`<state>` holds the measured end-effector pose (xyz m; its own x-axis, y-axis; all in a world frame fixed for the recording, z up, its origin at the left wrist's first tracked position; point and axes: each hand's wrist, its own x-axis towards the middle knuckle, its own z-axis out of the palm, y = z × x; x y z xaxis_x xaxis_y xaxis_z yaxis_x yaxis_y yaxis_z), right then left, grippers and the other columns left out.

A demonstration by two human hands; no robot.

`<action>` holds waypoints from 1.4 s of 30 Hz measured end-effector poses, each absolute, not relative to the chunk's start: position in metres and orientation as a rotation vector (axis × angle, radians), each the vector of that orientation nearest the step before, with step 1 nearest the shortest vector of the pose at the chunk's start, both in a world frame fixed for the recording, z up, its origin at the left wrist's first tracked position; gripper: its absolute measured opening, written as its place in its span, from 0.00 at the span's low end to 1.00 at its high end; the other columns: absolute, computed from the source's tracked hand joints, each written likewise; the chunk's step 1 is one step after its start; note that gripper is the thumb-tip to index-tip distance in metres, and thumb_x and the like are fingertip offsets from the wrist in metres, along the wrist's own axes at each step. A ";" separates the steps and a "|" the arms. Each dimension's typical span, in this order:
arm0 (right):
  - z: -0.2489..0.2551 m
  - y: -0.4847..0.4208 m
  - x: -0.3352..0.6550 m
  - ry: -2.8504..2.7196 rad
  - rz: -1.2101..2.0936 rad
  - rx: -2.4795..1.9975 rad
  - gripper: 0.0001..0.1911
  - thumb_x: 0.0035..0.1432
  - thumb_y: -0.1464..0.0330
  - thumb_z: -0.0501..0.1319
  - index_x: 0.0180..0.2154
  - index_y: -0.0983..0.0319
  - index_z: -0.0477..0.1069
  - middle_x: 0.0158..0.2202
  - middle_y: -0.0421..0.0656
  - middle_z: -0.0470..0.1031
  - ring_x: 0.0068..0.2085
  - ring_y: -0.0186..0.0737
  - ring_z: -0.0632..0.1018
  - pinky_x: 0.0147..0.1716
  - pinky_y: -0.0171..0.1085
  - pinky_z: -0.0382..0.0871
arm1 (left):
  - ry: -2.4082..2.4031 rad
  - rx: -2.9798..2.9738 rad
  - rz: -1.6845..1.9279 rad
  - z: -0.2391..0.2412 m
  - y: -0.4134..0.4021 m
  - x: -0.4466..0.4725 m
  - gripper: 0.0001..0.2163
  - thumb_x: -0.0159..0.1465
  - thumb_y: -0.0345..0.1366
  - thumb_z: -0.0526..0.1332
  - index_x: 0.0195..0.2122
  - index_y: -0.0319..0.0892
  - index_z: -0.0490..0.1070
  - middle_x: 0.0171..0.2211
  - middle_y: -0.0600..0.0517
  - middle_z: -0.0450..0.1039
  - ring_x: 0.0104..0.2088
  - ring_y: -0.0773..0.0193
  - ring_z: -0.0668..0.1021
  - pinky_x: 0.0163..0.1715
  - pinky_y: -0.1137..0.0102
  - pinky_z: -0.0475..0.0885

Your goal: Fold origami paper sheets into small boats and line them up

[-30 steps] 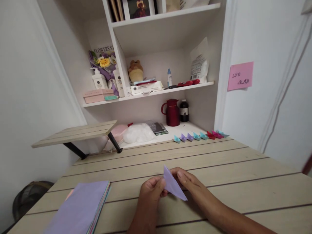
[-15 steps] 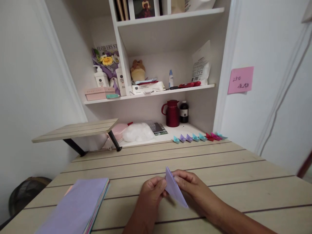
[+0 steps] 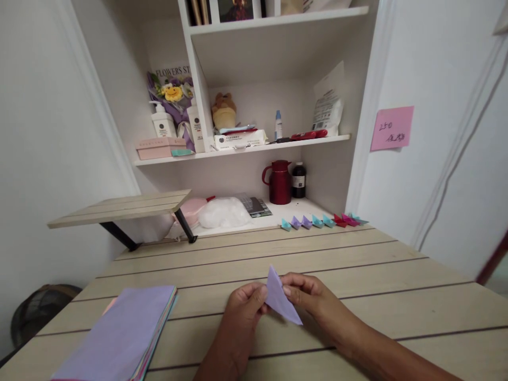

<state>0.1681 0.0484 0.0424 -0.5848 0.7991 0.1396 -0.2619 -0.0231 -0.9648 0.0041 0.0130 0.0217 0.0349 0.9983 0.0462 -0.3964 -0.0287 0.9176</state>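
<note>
A folded sheet of purple paper (image 3: 280,300), triangular in outline, is held up between my two hands just over the table. My left hand (image 3: 246,304) pinches its left side with thumb and fingers. On the opposite side my right hand (image 3: 307,293) grips the paper's upper right edge, thumb nearest me. The fingertips behind the paper are partly hidden. To the left lies a stack of coloured paper (image 3: 119,333) with a purple sheet on top.
A row of small folded paper boats (image 3: 317,221) lines the table's back edge. At the back left stands a raised wooden shelf (image 3: 123,206) on black legs. Behind the slatted table (image 3: 222,259) are a red jug (image 3: 280,182) and a dark bottle (image 3: 299,181).
Both hands still hold the purple paper. It has turned slightly, showing more of its broad face, and its lower tip sits a little higher in view. The camera has shifted slightly.
</note>
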 end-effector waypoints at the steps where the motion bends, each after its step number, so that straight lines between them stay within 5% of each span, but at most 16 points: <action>1: 0.041 0.049 0.168 -1.454 1.733 -0.585 0.14 0.53 0.58 0.66 0.35 0.63 0.78 0.28 0.43 0.78 0.30 0.38 0.76 0.34 0.36 0.66 | 0.856 0.953 1.363 0.022 0.013 0.004 0.16 0.56 0.43 0.67 0.21 0.38 0.67 0.21 0.54 0.65 0.26 0.69 0.65 0.30 0.73 0.61; 11: 0.027 0.055 0.168 -1.729 1.402 -0.679 0.07 0.49 0.72 0.65 0.32 0.62 0.70 0.25 0.35 0.70 0.26 0.32 0.69 0.26 0.30 0.61 | 1.167 1.122 1.348 0.023 0.016 0.007 0.15 0.50 0.46 0.69 0.22 0.38 0.73 0.20 0.56 0.67 0.25 0.68 0.68 0.30 0.72 0.62; 18: 0.024 0.052 0.174 -1.775 1.100 -0.772 0.02 0.52 0.73 0.60 0.30 0.61 0.70 0.27 0.38 0.72 0.29 0.35 0.72 0.29 0.32 0.65 | 0.933 0.852 1.249 0.018 0.008 0.022 0.29 0.53 0.58 0.63 0.39 0.33 0.75 0.34 0.42 0.76 0.33 0.56 0.78 0.37 0.63 0.71; 28: 0.027 0.050 0.181 -2.129 0.452 -0.451 0.19 0.58 0.80 0.53 0.43 0.56 0.75 0.34 0.43 0.73 0.35 0.37 0.75 0.32 0.34 0.69 | 0.917 0.691 1.265 0.016 0.002 0.026 0.29 0.50 0.60 0.64 0.35 0.35 0.73 0.31 0.44 0.76 0.31 0.60 0.77 0.34 0.64 0.73; 34: 0.024 0.049 0.182 -2.245 0.071 -0.437 0.18 0.60 0.79 0.54 0.44 0.57 0.76 0.37 0.46 0.72 0.35 0.40 0.74 0.31 0.36 0.67 | 1.001 0.819 1.306 0.005 0.010 0.021 0.25 0.52 0.58 0.64 0.27 0.35 0.73 0.22 0.50 0.70 0.25 0.64 0.72 0.29 0.69 0.68; 42: 0.026 0.045 0.171 -2.131 0.545 -0.597 0.19 0.59 0.76 0.55 0.50 0.54 0.68 0.42 0.44 0.72 0.41 0.41 0.73 0.41 0.39 0.69 | 0.989 0.792 1.440 0.000 0.013 0.019 0.22 0.50 0.53 0.68 0.27 0.33 0.76 0.19 0.52 0.68 0.20 0.69 0.68 0.23 0.73 0.62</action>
